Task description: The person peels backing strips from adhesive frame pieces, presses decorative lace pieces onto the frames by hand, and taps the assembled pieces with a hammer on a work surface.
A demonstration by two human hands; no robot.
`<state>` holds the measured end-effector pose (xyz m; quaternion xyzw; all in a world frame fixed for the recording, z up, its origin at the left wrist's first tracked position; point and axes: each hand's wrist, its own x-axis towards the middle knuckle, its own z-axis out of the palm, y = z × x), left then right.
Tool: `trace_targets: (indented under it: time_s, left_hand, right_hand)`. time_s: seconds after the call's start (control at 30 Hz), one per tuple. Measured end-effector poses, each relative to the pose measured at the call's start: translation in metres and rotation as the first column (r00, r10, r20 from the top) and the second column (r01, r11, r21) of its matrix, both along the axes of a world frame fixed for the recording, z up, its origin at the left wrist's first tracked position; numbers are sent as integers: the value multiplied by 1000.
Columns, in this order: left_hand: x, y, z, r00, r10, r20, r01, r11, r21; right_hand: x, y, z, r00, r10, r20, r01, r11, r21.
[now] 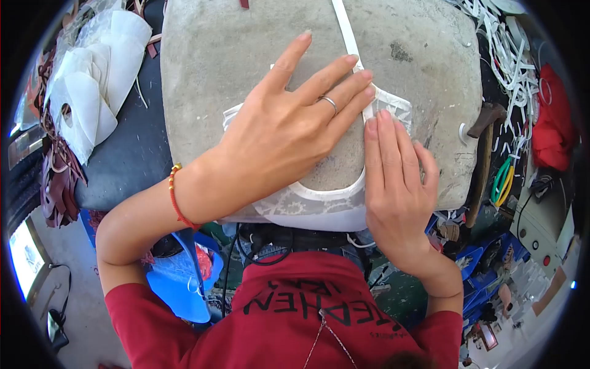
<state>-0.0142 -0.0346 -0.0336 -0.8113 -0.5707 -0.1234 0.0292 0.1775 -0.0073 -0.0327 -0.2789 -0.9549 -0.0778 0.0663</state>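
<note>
A pale, patterned, partly see-through piece [344, 205] with white edging lies on a worn grey work surface [215, 37]; its kind is hard to tell. White tape [324, 195] follows its curved inner opening. From its far edge a narrow white strip [345, 27] runs away from me. My left hand [289, 117], with a ring, lies flat across the piece, its fingertips by the tape and its thumb apart. Beside it, my right hand [399, 172] rests with straight fingers on the piece's right edge. Both hands are open. They hide the middle of the piece.
White cut pieces [92, 80] are heaped at the left above dark red scraps [60, 190]. At the right lie a hammer [485, 120], tangled white strips [507, 49], red cloth [552, 123] and green and yellow loops [503, 181]. A blue bin [184, 289] stands below.
</note>
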Motion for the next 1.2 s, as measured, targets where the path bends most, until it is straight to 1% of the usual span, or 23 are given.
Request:
trace_targets:
  time_s: [0.03, 0.1, 0.13, 0.2, 0.23, 0.27, 0.4, 0.5, 0.6, 0.7, 0.73, 0.77, 0.8, 0.83, 0.87, 0.9, 0.93, 1.0, 1.07, 1.1, 1.13, 1.17, 1.2]
  left_hand:
    - [0, 1, 0, 1000, -2, -18, 2, 1000, 7]
    - [2, 0, 2, 999, 1, -53, 1, 999, 33]
    - [1, 1, 5, 1000, -9, -12, 10, 1000, 28]
    - [-4, 6, 8, 997, -23, 68, 22, 1000, 17]
    - [-5, 6, 9, 997, -21, 71, 21, 1000, 3]
    - [-6, 9, 10, 997, -22, 73, 23, 1000, -7]
    - [-7, -9, 13, 997, -4, 74, -1, 998, 59]
    - [9, -68, 11, 955, -57, 289, 103, 984, -144]
    - [11, -97, 11, 953, 41, 299, 84, 915, -394]
    - [5, -95, 13, 970, -28, 240, 130, 897, -422]
    - [5, -96, 11, 985, -61, 164, 124, 902, -413]
    - [5, -98, 6, 987, -67, 149, 118, 921, -371]
    - [6, -101, 0, 989, -77, 128, 115, 941, -319]
    - [5, -100, -2, 991, -91, 99, 114, 959, -258]
    - [3, -100, 1, 978, -99, 182, 144, 957, -252]
    - [2, -99, 2, 957, -101, 271, 165, 960, -225]
    - [-1, -98, 5, 947, -101, 305, 171, 963, -210]
    - [-6, -93, 13, 927, -116, 356, 179, 972, -151]
    - [-10, -84, 25, 904, -148, 400, 187, 980, -61]
    - [-11, -77, 35, 861, -156, 485, 215, 974, -69]
    - [-12, -66, 48, 811, -159, 563, 241, 968, -74]
    - [-15, -55, 64, 756, -157, 635, 265, 961, -78]
    - [-24, -40, 86, 746, -211, 631, 275, 961, -4]
  right_hand:
    - [-3, 1, 1, 999, -12, 38, 9, 997, 76]
    - [6, 15, 11, 997, 73, -14, -74, 984, -164]
    - [13, 23, 17, 992, 117, -46, -125, 954, -274]
    - [27, 26, 19, 980, 103, -168, -166, 891, -423]
    - [34, 21, 18, 973, 78, -218, -182, 841, -510]
    - [34, 18, 17, 974, 72, -214, -174, 843, -510]
    - [28, 6, 9, 986, 138, -92, -157, 956, -247]
    - [20, -8, 11, 988, 126, 89, -125, 992, -15]
    - [4, -17, 14, 947, 97, 307, -180, 950, 256]
    - [4, -11, 13, 944, 146, 297, -226, 939, 258]
    - [8, -6, 15, 957, 183, 225, -217, 966, 137]
    - [16, 7, 24, 982, 179, 59, -162, 961, -224]
    - [25, 24, 37, 988, 115, -102, -152, 821, -550]
    - [34, 41, 48, 971, 4, -240, -198, 578, -792]
    - [48, 44, 49, 957, -166, -237, -136, 462, -876]
    - [50, 42, 54, 961, -71, -268, -190, 537, -822]
    - [52, 34, 57, 961, 20, -277, -236, 584, -777]
    - [52, 20, 55, 952, 91, -293, -285, 615, -735]
    - [49, 26, 46, 907, 134, -399, -365, 721, -589]
    - [47, 31, 45, 881, 162, -445, -397, 765, -507]
    - [46, 41, 48, 820, 160, -549, -474, 728, -496]
    - [45, 44, 63, 780, 29, -625, -478, 673, -565]
    - [47, 53, 84, 717, -23, -697, -515, 656, -551]
